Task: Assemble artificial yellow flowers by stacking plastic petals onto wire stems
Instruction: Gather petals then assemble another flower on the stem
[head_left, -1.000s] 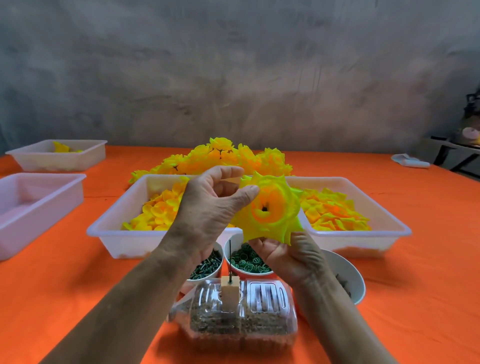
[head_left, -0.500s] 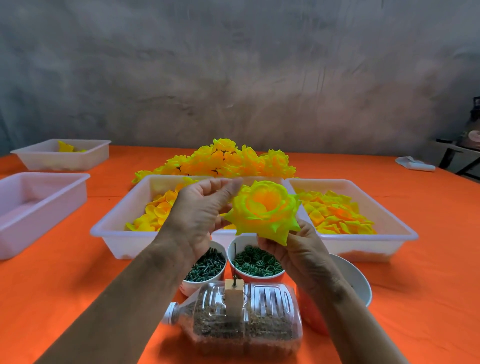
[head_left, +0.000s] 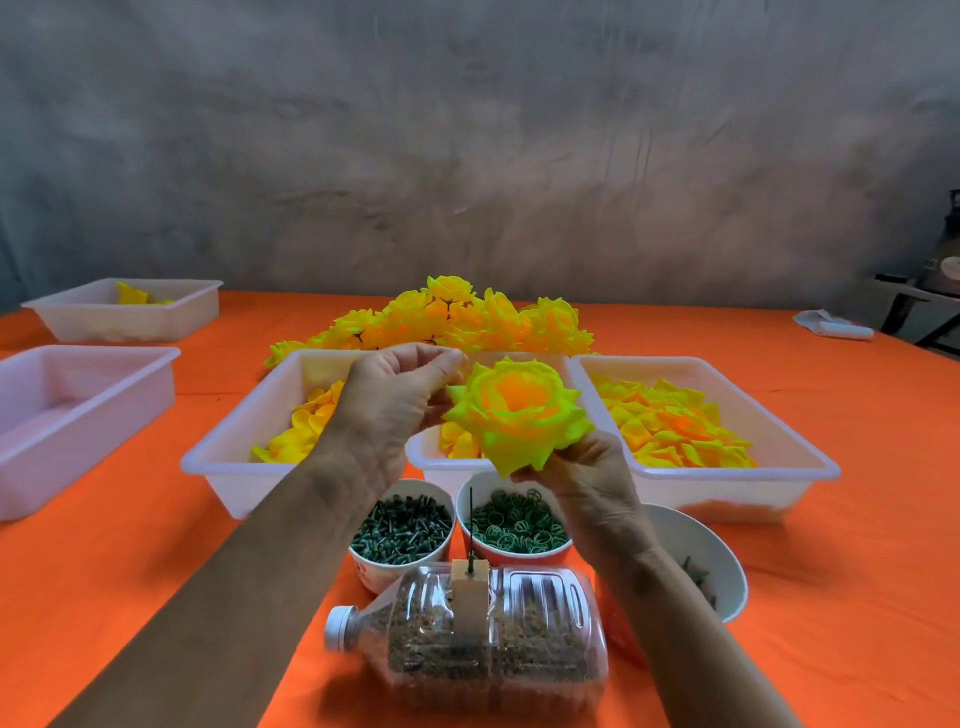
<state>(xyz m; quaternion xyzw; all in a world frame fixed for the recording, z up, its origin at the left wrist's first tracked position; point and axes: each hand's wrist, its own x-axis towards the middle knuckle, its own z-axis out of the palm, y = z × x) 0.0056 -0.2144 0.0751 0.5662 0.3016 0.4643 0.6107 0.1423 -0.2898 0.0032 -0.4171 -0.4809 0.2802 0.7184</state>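
Note:
A stacked yellow flower (head_left: 514, 410) with an orange centre is held up over the trays, facing me. My right hand (head_left: 587, 467) grips it from below at its base. My left hand (head_left: 395, 400) is beside its left edge, with curled fingers and thumb touching the outer petals. A thin upright wire (head_left: 470, 530) stands in a small wooden block (head_left: 470, 577) on a lying plastic bottle (head_left: 467, 644). White trays (head_left: 228, 467) (head_left: 789, 452) hold loose yellow petals. A heap of finished yellow flowers (head_left: 447, 322) lies behind them.
Two cups hold green pieces: small stems (head_left: 400, 530) and rings (head_left: 514, 530). A white bowl (head_left: 711, 556) sits at the right behind my right wrist. Two more white trays (head_left: 67, 415) (head_left: 124, 312) stand at the left on the orange tablecloth (head_left: 104, 597). A white cloth (head_left: 831, 325) lies far right.
The flower has turned from showing its underside with the hole to showing its open top. Both hands have risen slightly with it.

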